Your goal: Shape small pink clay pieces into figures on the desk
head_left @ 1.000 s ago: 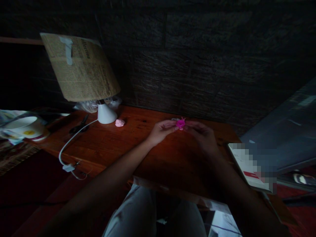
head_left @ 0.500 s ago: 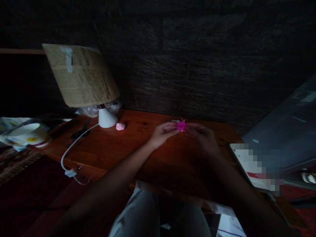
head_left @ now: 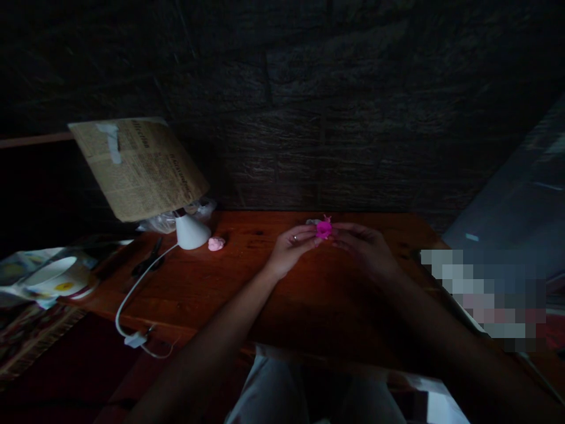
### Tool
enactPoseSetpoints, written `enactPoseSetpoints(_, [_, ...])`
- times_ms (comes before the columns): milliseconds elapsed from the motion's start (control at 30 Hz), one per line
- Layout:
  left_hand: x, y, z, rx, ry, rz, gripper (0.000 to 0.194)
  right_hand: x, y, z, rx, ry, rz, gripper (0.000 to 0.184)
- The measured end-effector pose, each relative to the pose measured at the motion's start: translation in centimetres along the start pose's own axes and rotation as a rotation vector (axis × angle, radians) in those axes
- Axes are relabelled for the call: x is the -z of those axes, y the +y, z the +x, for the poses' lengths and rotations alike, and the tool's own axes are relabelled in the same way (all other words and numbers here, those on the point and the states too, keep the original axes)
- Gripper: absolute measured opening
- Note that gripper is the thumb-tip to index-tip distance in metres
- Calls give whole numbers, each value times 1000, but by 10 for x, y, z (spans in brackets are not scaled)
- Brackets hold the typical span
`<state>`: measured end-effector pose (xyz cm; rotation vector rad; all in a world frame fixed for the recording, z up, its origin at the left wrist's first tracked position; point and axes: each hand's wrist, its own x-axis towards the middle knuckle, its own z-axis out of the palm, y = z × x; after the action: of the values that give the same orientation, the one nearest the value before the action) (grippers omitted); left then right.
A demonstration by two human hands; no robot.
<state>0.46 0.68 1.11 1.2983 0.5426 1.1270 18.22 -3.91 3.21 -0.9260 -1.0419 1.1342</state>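
Dim, underexposed view, faint light at right, deep shadows, soft detail

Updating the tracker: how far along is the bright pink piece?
Looks done: the bright pink piece seems to have a rough cup-like form.
In hand: the left hand holds it, with the right hand at its other side, grip unclear.
Left: can't tell how much; the pale pink lump sits untouched by the lamp base.
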Motion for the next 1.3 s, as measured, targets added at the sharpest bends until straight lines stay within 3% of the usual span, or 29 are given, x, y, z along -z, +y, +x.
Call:
enactPoseSetpoints(333, [0, -1, 1, -15, 7, -8, 43, -1, -5, -4, 69, 5, -146, 27])
enactPoseSetpoints(733, [-1, 0, 0, -38, 37, 0, 36, -3, -8, -5, 52, -5, -128, 33])
enactPoseSetpoints(867, [0, 0, 1, -47, 42, -4, 33, -3, -8, -5, 97, -47, -157, 33])
enactPoseSetpoints(1100, [0, 2, 0, 10, -3, -54, 33, 1, -3, -3, 352, -181, -268, 28])
enactPoseSetpoints(1300, [-2, 7, -3, 111, -51, -117, 32, 5, -6, -4, 349, -254, -352, 29])
